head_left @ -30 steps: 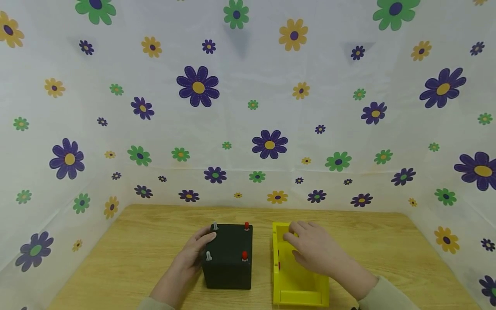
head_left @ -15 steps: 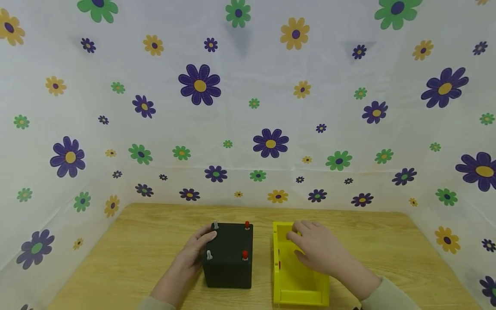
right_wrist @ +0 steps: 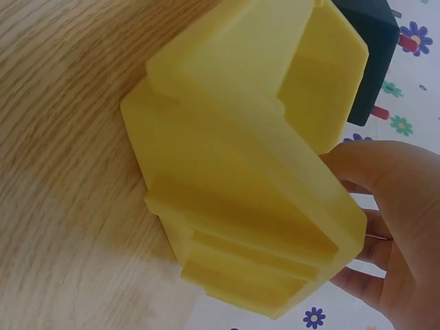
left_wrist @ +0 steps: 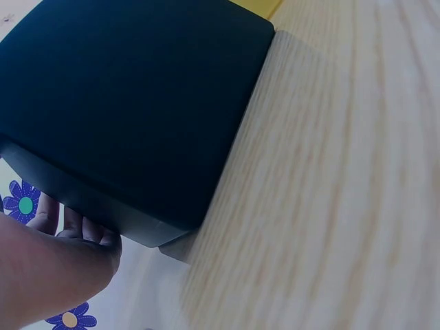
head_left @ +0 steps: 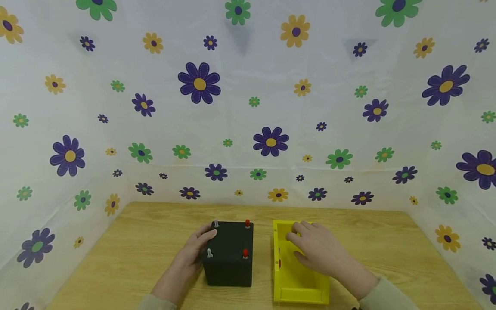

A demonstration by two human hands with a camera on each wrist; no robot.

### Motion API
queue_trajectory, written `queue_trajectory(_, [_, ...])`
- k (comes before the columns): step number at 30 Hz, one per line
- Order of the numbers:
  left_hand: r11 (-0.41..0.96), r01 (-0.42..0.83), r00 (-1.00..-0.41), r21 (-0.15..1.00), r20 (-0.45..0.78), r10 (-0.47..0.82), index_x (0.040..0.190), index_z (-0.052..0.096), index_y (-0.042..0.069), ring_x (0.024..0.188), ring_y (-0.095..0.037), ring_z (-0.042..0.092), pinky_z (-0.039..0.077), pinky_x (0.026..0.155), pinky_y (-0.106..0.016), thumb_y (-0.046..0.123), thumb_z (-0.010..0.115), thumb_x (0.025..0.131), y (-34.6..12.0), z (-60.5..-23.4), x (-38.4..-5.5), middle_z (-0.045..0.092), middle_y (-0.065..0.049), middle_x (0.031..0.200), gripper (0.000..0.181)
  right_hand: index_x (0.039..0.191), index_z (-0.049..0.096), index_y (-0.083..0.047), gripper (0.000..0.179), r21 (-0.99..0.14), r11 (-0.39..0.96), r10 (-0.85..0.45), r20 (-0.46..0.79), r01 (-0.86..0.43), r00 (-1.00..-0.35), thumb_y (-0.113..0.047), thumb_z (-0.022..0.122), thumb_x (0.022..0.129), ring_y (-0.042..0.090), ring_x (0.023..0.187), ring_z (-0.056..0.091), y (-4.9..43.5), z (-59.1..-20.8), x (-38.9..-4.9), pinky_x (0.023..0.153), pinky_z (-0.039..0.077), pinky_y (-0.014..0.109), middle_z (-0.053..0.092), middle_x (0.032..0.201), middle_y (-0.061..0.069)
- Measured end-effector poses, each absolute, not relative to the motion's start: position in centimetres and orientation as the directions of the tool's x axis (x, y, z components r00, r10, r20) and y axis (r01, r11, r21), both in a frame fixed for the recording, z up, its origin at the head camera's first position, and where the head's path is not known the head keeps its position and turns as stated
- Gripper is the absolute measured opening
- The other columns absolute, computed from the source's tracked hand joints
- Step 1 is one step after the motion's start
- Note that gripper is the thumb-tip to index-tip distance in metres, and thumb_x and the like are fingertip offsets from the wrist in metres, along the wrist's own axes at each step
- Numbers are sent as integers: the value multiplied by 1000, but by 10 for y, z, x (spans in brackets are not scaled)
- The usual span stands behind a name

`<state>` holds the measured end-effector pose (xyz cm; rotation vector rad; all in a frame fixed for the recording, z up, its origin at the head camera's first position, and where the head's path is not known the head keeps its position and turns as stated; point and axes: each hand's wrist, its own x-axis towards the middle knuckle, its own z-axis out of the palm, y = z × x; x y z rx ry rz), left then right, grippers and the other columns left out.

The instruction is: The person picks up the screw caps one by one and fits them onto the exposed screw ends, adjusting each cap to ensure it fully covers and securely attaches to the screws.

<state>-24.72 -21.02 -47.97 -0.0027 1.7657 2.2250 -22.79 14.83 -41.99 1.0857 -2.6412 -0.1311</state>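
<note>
A black box (head_left: 228, 258) stands on the table, with toggle-like posts at its top corners, two silver and two red-tipped. My left hand (head_left: 190, 250) holds it by its left side, thumb over the top edge. In the left wrist view several fingers (left_wrist: 72, 225) lie along the box's far side. To the right lies a yellow bin (head_left: 300, 296). My right hand (head_left: 319, 249) is over the bin's right wall with loosely bent fingers. Their tips pass behind the rim in the right wrist view, so I cannot tell what they touch.
Small red bits (head_left: 279, 263) show at the bin's left inner wall. Wooden table (head_left: 128, 258) surrounds both things. A white flower-patterned sheet (head_left: 232, 120) rises at the back and sides. A small dark object (head_left: 355, 308) is cut off at the bottom edge.
The right hand has shifted very slightly to the right over the bin. Otherwise the hands, box and bin keep their places; the head view has tilted a little.
</note>
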Motion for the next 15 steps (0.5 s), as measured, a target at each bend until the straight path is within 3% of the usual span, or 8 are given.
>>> queue_trajectory(7, [-211,-233,-957,949,-184,226,142,54,17,94,-1,72,59,85,-22,19,56,107,-210,-480,-247,75,17,103,35,118,70,-19,34,202,705,-709,233,-680,-666,-28,86,89,16,92,60,144,-426,-231,79,57,34,67,107,-1])
queue_trajectory(15, [-202,-242,-956,949,-197,217,152,47,11,93,-1,72,59,85,-22,20,56,107,-209,-480,-247,74,17,102,47,118,71,-17,33,197,711,-703,223,-675,-675,-30,85,90,17,94,62,139,-428,-232,82,59,36,68,109,0])
